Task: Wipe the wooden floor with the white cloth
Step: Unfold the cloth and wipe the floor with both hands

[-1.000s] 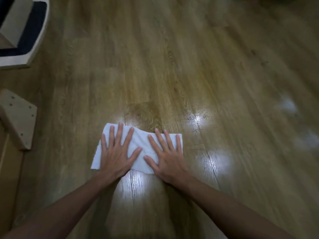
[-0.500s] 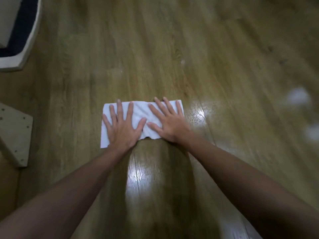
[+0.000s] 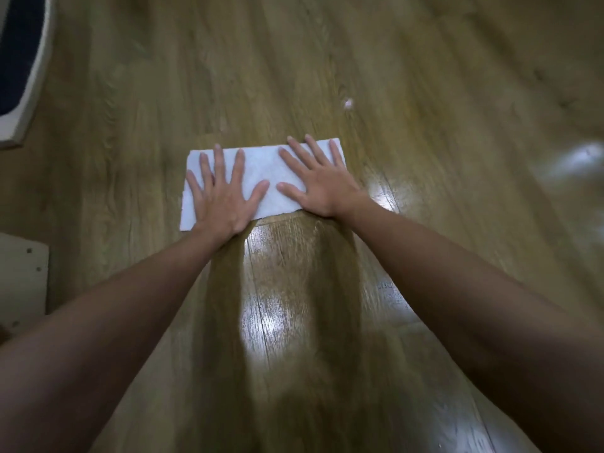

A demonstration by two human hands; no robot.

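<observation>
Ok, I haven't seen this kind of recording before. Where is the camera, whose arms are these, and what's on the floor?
There is no machine here. A person wears one wide-angle camera on the head, looking forward and down, so the two bare arms reaching in from the bottom are their own. The left hand and right hand lie flat, fingers spread, side by side on a white cloth spread on the wooden floor. Nothing is gripped; the palms just press on it. A small pale speck lies beyond the cloth. The bright patches nearer the person are glare.

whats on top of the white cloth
Both hands lie flat on the white cloth, fingers spread: left hand, right hand. The wooden floor beneath it is covered.
</observation>
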